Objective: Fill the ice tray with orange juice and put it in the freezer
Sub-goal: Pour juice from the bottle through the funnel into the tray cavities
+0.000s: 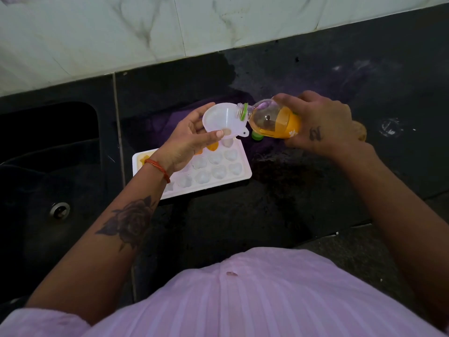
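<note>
Here my left grip (187,139) clasps the funnel (222,121) above the ice tray (233,171) while my right grip (320,122) wraps the tilted juice bottle (272,120).

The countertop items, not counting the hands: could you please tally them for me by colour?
White or translucent: 2, the ice tray and the funnel in the left hand
Orange: 1, the juice bottle in the right hand
Green: 1, the loose cap
Total: 4
</note>
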